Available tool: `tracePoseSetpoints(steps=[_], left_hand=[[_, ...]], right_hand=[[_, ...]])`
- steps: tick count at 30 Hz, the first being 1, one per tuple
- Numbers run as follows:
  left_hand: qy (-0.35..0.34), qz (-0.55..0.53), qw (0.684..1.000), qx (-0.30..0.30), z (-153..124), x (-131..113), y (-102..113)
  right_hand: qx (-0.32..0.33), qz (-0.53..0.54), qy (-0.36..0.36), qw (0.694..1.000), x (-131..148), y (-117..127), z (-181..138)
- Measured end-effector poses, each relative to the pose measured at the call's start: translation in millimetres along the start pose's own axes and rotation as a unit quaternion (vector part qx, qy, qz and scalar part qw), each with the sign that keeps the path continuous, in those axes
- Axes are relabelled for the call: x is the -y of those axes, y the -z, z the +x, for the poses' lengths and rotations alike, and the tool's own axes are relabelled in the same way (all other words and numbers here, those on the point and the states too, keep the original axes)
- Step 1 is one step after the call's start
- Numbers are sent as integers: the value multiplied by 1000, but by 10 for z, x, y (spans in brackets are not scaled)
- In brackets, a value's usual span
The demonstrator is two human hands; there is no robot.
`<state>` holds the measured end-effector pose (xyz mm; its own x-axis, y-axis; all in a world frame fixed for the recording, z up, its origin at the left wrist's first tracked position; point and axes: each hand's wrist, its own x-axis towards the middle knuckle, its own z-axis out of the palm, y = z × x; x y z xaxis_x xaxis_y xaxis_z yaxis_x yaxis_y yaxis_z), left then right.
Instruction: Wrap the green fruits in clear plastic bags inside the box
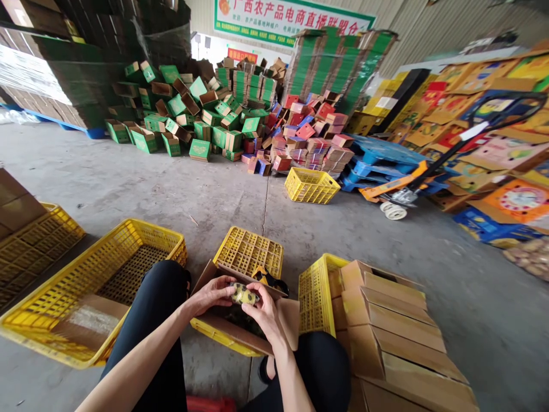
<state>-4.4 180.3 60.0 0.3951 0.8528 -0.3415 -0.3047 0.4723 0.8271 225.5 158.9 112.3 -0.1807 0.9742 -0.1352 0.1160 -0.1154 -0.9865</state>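
A yellow, dark-spotted fruit (244, 294) is held between my two hands; its exact kind is not plain. My left hand (217, 293) grips its left end with closed fingers. On the other end are the fingers and thumb of my right hand (265, 309). Both hands are over an open cardboard box (286, 320) between my knees, whose dark contents are mostly hidden. Under and around the box is a yellow crate (223, 337). Just beyond it, an orange-and-black tool (270, 278) lies by an upturned yellow crate (249, 249).
Left of me stands a yellow crate (150, 232) with a cardboard piece (92, 320) inside. Several flattened cartons (407, 320) lean to my right beside another crate (316, 297). Farther off are heaped green boxes (199, 150), blue pallets (381, 151) and a pallet jack (397, 191).
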Motion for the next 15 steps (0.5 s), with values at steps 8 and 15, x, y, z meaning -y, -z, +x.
tracePoseSetpoints(steps=[8,15], left_hand=[[-43,0,999,0,7,0,32],[-80,-6,996,29,11,37,37]], right_hand=[[11,57,-8,998,-33,-30,15],[1,71,-24,997,-173,-3,51]])
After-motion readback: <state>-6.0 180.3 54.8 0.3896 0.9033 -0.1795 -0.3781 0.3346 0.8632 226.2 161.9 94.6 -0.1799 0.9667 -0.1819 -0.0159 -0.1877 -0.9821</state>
